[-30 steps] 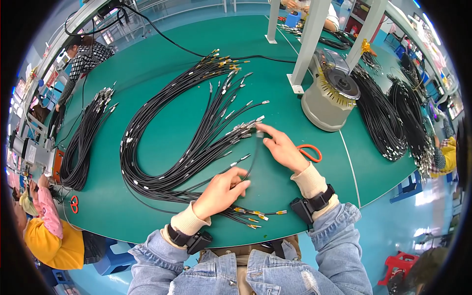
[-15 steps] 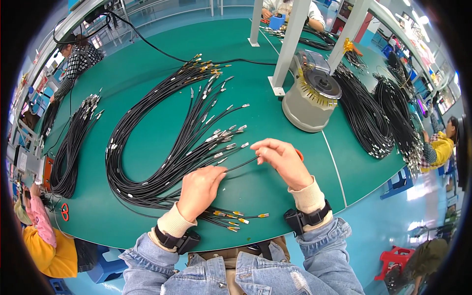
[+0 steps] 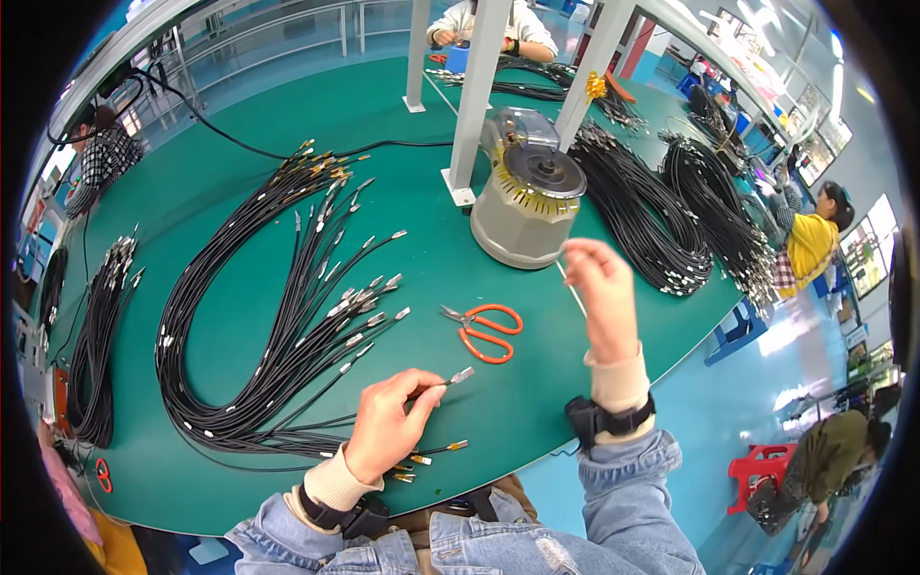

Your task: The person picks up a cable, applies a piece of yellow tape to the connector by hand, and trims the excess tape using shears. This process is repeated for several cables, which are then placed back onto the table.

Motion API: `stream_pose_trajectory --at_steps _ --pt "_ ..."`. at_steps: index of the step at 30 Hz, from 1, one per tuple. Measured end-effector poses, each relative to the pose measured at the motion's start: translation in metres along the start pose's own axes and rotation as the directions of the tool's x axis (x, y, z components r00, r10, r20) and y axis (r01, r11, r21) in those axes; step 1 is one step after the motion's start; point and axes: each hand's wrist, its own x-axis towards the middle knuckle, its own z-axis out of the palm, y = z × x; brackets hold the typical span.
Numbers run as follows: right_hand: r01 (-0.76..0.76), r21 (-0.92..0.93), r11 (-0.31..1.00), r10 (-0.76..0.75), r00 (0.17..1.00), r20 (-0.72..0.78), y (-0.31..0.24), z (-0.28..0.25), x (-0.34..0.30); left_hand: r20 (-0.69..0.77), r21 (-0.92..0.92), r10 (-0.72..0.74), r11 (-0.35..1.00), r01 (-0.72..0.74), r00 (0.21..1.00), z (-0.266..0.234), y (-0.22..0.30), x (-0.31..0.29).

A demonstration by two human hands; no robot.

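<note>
My left hand [image 3: 395,422] pinches a black cable near its end, and the silver connector [image 3: 463,376] sticks out past the fingertips. Nothing shows in my right hand [image 3: 604,292]; it is raised beside the round grey machine [image 3: 525,218], fingers bent and somewhat apart, slightly blurred. That machine has a dark round top ringed with yellow pieces. Between my hands and the machine lie orange-handled scissors [image 3: 492,335]. A large curved bundle of black cables [image 3: 182,316] spreads to the left, its silver-tipped ends [image 3: 369,302] fanned toward the middle. Several yellow-tipped ends [image 3: 412,470] show beside my left wrist.
Grey metal posts [image 3: 476,105] rise from the green table [image 3: 383,105] behind the machine. More cable bundles lie at the left [image 3: 101,355] and right [image 3: 642,211]. Red-handled scissors [image 3: 103,475] sit at the left edge. Other people work around the table.
My right hand has let go of the cable and moved right and up toward the machine, uncovering the scissors. My left hand keeps the cable, its connector now showing. The view has shifted.
</note>
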Motion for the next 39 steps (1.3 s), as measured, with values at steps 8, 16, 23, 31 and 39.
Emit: stream_pose_trajectory --at_steps 8,16,23,31,39 --pt "-0.140 -0.008 0.990 0.140 0.988 -0.059 0.005 -0.022 0.080 -0.061 0.008 -0.015 1.000 0.016 0.998 0.005 0.002 0.003" --pt "-0.143 0.086 0.986 0.143 0.990 0.017 0.025 -0.012 0.087 -0.083 0.020 -0.030 0.999 0.032 0.996 0.000 -0.004 0.004" --pt "-0.019 0.333 0.943 -0.006 0.997 0.076 0.006 0.035 0.015 -0.133 0.180 0.125 0.979 -0.100 0.983 -0.011 -0.015 0.000" --pt "-0.290 0.320 0.902 0.204 0.939 0.276 0.013 0.104 -0.132 -0.209 0.251 0.250 0.948 -0.195 0.945 -0.009 -0.015 -0.009" --pt "-0.196 0.285 0.938 0.141 0.969 0.203 0.022 0.114 -0.143 -0.227 0.271 0.315 0.929 -0.250 0.922 -0.006 -0.014 -0.015"
